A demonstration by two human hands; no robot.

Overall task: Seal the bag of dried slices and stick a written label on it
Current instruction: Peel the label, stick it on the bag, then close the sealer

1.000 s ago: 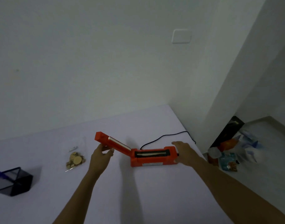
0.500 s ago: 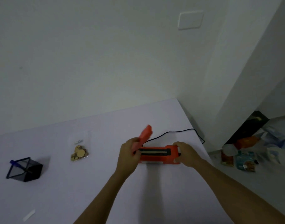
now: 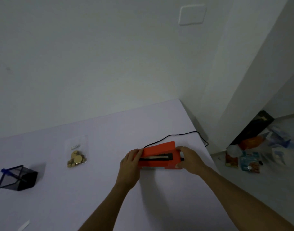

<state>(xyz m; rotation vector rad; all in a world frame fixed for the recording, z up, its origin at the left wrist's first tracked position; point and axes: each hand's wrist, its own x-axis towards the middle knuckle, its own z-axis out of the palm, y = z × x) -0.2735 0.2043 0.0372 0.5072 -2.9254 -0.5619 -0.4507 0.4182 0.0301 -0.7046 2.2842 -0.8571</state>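
Note:
An orange heat sealer [image 3: 159,156] lies on the white table [image 3: 109,134], its lid folded most of the way down over the black sealing strip. My left hand [image 3: 131,161] grips the sealer's left end and the lid. My right hand [image 3: 188,160] holds the right end of the base. A clear bag of round dried slices [image 3: 77,157] lies flat on the table to the left, apart from both hands. A white label strip [image 3: 24,225] rests near the table's front left edge.
A black mesh pen holder [image 3: 17,178] with a blue pen [image 3: 5,171] stands at the far left. The sealer's black cord [image 3: 181,135] runs off the table's right edge. Packets and clutter [image 3: 248,157] lie on the floor to the right.
My left hand has swung the sealer's lid from wide open on the left down over the base. My right hand has stayed on the right end.

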